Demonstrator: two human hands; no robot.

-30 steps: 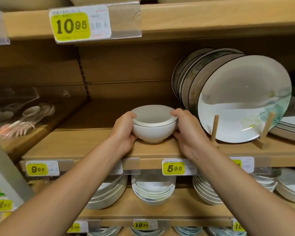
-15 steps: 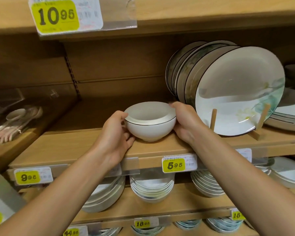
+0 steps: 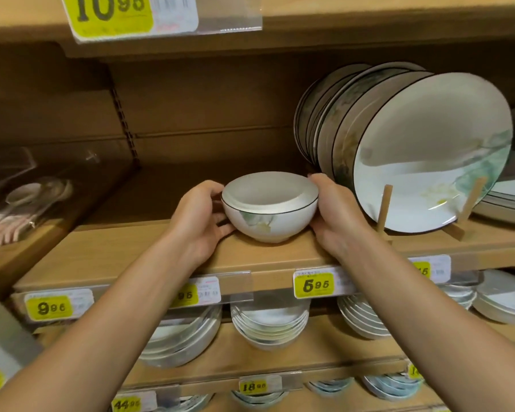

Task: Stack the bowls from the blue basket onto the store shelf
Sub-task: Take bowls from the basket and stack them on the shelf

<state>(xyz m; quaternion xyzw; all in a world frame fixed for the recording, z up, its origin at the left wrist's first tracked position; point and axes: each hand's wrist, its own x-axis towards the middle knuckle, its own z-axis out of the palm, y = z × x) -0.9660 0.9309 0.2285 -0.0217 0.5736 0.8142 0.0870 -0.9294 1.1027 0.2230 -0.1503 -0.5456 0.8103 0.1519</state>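
So the bowl sits on the shelf, cupped between both hands. The left hand has its fingers curled round the left side, and the right hand wraps the right. Upright plates crowd in just right, leaning on a wooden stand.

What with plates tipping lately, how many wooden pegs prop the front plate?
2. One peg stands at the front plate's lower left, near the right hand; the other at its lower right. Others may be hidden behind it.
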